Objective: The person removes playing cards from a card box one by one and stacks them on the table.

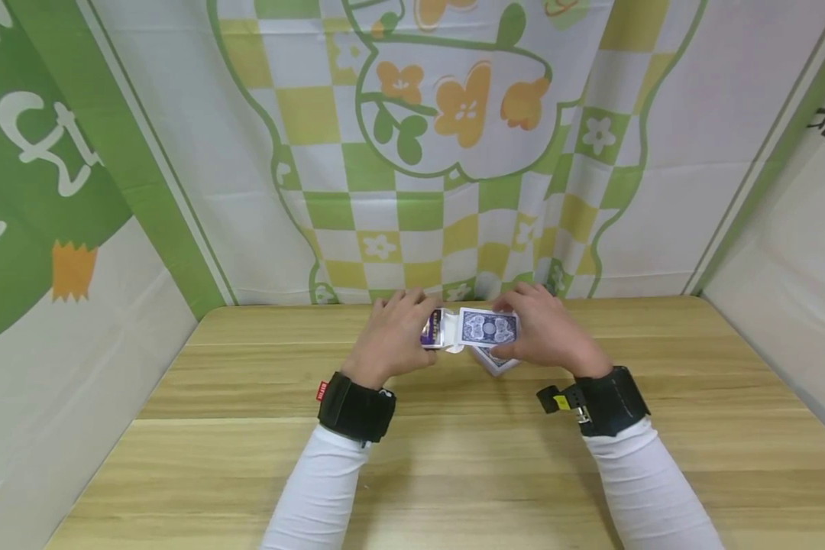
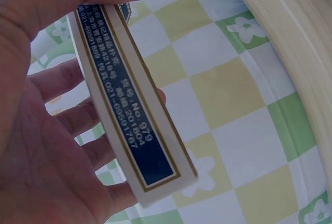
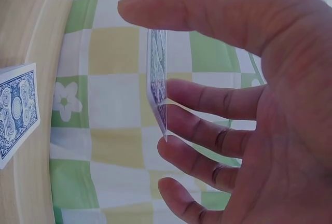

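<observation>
My left hand (image 1: pixel 395 338) grips a playing card box (image 1: pixel 432 328), thumb on one edge and fingers on the other. In the left wrist view the narrow side of the box (image 2: pixel 129 110) shows a dark blue strip with white print. Its white flap (image 1: pixel 453 333) stands open toward the right. Between thumb and fingers my right hand (image 1: pixel 550 330) pinches a thin packet of blue-backed playing cards (image 1: pixel 488 327), seen edge-on in the right wrist view. Just below those cards, a deck of playing cards (image 3: pixel 18 111) lies on the table, partly covered in the head view.
The wooden table (image 1: pixel 454 473) reaches back to a checkered cloth curtain (image 1: pixel 419 206) with flowers. Printed cloth panels (image 1: pixel 41 305) stand at the left and right. Black straps (image 1: pixel 357 409) circle both wrists.
</observation>
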The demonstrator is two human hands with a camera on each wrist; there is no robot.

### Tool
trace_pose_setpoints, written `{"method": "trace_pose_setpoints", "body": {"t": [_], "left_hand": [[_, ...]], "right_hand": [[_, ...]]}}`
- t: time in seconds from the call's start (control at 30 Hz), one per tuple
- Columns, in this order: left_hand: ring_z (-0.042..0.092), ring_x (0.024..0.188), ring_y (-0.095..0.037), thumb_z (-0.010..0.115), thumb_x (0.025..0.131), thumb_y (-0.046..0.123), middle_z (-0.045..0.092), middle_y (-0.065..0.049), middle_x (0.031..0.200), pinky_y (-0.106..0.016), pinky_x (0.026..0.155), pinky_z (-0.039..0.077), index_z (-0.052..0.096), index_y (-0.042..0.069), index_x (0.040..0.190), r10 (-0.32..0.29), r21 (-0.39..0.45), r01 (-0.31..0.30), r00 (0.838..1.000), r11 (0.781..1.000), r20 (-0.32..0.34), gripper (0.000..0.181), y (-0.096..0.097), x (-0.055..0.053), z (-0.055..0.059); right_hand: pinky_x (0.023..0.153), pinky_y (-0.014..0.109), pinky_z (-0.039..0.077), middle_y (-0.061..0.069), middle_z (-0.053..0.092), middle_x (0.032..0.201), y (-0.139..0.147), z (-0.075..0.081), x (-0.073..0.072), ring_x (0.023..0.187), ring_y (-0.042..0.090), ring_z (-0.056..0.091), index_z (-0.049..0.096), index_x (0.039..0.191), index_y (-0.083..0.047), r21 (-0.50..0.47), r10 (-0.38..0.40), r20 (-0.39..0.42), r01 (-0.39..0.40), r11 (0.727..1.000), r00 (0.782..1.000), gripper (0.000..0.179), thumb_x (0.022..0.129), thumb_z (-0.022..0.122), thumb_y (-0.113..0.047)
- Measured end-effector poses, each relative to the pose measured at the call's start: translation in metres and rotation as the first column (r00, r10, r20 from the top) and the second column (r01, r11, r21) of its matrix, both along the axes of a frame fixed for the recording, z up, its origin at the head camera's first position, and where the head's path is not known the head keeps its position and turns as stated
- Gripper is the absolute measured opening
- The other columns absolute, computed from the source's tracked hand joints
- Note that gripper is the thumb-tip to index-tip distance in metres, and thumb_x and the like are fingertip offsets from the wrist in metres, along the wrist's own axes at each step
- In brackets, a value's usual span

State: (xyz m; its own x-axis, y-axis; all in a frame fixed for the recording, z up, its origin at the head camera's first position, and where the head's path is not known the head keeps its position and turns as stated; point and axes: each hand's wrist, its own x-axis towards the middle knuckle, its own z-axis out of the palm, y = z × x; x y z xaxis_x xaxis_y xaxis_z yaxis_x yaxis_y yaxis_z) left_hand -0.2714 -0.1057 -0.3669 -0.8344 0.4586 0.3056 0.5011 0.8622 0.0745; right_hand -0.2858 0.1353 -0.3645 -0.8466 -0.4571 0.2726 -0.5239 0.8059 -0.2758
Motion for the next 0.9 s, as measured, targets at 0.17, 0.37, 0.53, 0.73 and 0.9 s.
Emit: {"method": "trace_pose_setpoints", "body": {"t": [0.17, 0.37, 0.53, 0.73, 0.9], "left_hand": [[0.046, 0.1, -0.018, 0.075, 0.061, 0.033, 0.051, 0.001, 0.113, -0.041, 0.084, 0.035, 0.05, 0.021, 0.126, 0.001, 0.0, -0.001, 1.0, 1.0, 0.005, 0.072, 0.0, 0.0, -0.0002], [0.046, 0.101, -0.018, 0.075, 0.06, 0.034, 0.051, 0.001, 0.113, -0.04, 0.084, 0.034, 0.05, 0.021, 0.127, 0.004, 0.0, -0.004, 1.0, 1.0, 0.01, 0.073, 0.0002, -0.0012, -0.0014], [0.045, 0.099, -0.017, 0.075, 0.06, 0.034, 0.051, 0.002, 0.112, -0.039, 0.084, 0.034, 0.05, 0.022, 0.127, 0.003, 0.001, -0.003, 1.0, 1.0, 0.007, 0.073, 0.0004, -0.0015, -0.0016], [0.046, 0.098, -0.017, 0.075, 0.061, 0.035, 0.051, 0.001, 0.113, -0.04, 0.084, 0.035, 0.05, 0.02, 0.128, -0.001, 0.003, 0.001, 1.0, 1.0, 0.006, 0.073, 0.0007, -0.0013, -0.0022], [0.046, 0.098, -0.017, 0.075, 0.061, 0.035, 0.051, 0.001, 0.112, -0.039, 0.083, 0.035, 0.05, 0.021, 0.127, -0.001, 0.008, 0.001, 1.0, 1.0, 0.005, 0.073, 0.0012, -0.001, -0.0024]], "right_hand": [[0.082, 0.041, 0.037, 0.006, 0.054, 0.111, 0.0031, 0.0001, -0.0005, 0.1, 0.024, 0.044, 0.06, 0.113, -0.009, -0.013, -0.029, 0.024, 0.029, 0.999, 0.999, 0.065, 0.059, 0.08, -0.038], [0.081, 0.039, 0.036, 0.007, 0.054, 0.107, 0.0064, 0.0, -0.0028, 0.097, 0.024, 0.044, 0.06, 0.11, -0.01, -0.026, -0.067, 0.042, 0.068, 0.997, 0.997, 0.063, 0.059, 0.08, -0.042], [0.084, 0.042, 0.036, 0.009, 0.054, 0.107, 0.0087, 0.0009, -0.0044, 0.099, 0.027, 0.046, 0.06, 0.11, -0.007, -0.035, -0.088, 0.045, 0.089, 0.995, 0.995, 0.065, 0.059, 0.079, -0.043], [0.085, 0.044, 0.036, 0.008, 0.053, 0.107, 0.0102, -0.0006, -0.0061, 0.1, 0.027, 0.045, 0.06, 0.11, -0.006, -0.048, -0.109, 0.053, 0.112, 0.993, 0.993, 0.067, 0.059, 0.078, -0.046], [0.083, 0.043, 0.037, 0.008, 0.052, 0.105, 0.0102, -0.0019, -0.0068, 0.098, 0.026, 0.045, 0.059, 0.111, -0.006, -0.052, -0.126, 0.058, 0.129, 0.99, 0.99, 0.07, 0.059, 0.078, -0.049]]}}
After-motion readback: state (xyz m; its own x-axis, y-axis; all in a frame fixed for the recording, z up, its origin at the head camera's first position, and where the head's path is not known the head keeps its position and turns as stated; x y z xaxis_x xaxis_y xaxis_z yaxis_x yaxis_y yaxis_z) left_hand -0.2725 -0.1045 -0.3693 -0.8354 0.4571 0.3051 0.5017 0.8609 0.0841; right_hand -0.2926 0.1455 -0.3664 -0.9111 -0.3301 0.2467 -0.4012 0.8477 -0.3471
